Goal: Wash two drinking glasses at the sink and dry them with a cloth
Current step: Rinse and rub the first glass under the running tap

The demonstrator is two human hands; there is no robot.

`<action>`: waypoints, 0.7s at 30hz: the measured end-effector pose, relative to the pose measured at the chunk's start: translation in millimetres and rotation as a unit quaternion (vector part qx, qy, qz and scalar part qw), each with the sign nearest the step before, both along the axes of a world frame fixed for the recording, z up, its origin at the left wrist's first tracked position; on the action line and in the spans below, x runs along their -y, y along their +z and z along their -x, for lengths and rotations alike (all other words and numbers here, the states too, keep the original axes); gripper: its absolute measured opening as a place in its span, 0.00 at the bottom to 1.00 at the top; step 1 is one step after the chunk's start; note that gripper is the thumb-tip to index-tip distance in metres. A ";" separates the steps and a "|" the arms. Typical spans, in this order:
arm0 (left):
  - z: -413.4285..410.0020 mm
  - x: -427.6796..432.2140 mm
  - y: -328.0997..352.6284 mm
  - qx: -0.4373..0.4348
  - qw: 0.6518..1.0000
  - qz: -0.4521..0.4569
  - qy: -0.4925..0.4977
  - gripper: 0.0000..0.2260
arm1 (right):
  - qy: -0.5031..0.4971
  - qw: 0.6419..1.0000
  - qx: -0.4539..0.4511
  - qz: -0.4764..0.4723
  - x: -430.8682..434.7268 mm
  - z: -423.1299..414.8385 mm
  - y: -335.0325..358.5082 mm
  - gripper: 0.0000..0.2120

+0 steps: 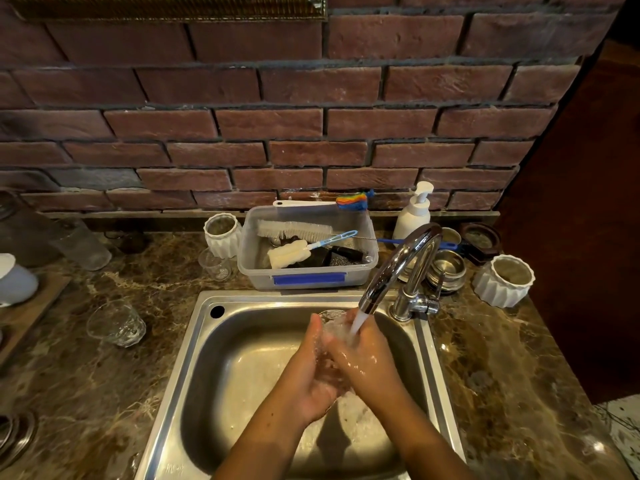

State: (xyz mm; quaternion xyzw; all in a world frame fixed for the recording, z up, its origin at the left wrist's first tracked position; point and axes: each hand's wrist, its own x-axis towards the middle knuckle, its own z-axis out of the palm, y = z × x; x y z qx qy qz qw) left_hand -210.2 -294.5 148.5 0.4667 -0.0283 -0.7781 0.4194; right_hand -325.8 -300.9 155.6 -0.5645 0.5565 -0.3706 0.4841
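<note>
Though mid-sink (194, 358), both hands' grip on glass (333, 323)

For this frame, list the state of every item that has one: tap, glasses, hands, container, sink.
Tap: running, stream falling onto the hands.
Glass in hands: held under the stream over the sink, wet.
Left hand: wet, wrapped around the glass.
Right hand: wet, gripping the glass.
Second glass: on the counter left of the sink, untouched.
Plastic container: lidless, holding brushes.
Sink: wet, not filled.

Dim, warm; edges bowed, perhaps blurred
</note>
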 end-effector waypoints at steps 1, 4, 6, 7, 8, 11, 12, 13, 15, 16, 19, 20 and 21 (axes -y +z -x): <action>-0.3 -0.4 0.2 -0.011 1.000 0.004 -0.002 0.28 | -0.006 1.000 0.001 0.004 4.6 2.9 0.8 0.12; -0.1 -2.3 0.2 -0.033 0.999 0.013 -0.019 0.28 | -0.022 0.999 0.028 0.002 18.4 5.1 4.9 0.11; 1.4 -4.8 0.5 -0.036 0.999 0.011 -0.026 0.30 | -0.031 0.999 0.010 -0.019 29.2 3.9 6.2 0.12; 2.1 -5.4 0.1 -0.024 0.999 0.018 -0.028 0.31 | -0.031 0.999 -0.010 -0.024 34.9 4.1 5.8 0.13; 3.3 -5.4 1.3 0.007 0.999 0.025 -0.033 0.32 | -0.029 0.999 -0.023 -0.028 39.9 5.3 4.8 0.14; 6.5 -1.2 10.2 0.151 0.985 0.046 -0.067 0.26 | -0.043 0.996 -0.015 -0.071 47.6 8.7 2.5 0.07; 7.4 0.8 13.9 0.177 0.979 0.058 -0.080 0.24 | -0.044 0.997 -0.008 -0.056 46.4 9.1 1.8 0.06; 8.7 2.2 16.2 0.185 0.976 0.074 -0.091 0.22 | -0.047 0.998 -0.004 -0.033 43.6 8.5 1.9 0.07; 10.4 2.9 17.7 0.173 0.976 0.088 -0.103 0.23 | -0.088 0.996 0.027 -0.013 37.2 5.7 2.1 0.11; 10.7 2.0 17.5 0.157 0.980 0.081 -0.095 0.24 | -0.113 0.992 0.049 -0.015 33.8 3.2 2.3 0.12; 8.2 1.4 12.0 0.100 0.992 0.056 -0.050 0.24 | -0.109 0.988 0.079 -0.080 16.6 -6.7 1.5 0.06; 5.7 1.9 10.3 0.078 0.995 0.049 -0.030 0.24 | -0.084 0.990 0.073 -0.084 8.5 -9.9 0.5 0.07; 3.1 2.1 8.5 0.052 0.998 0.041 -0.013 0.26 | -0.046 0.995 0.061 -0.065 0.4 -11.8 -0.5 0.14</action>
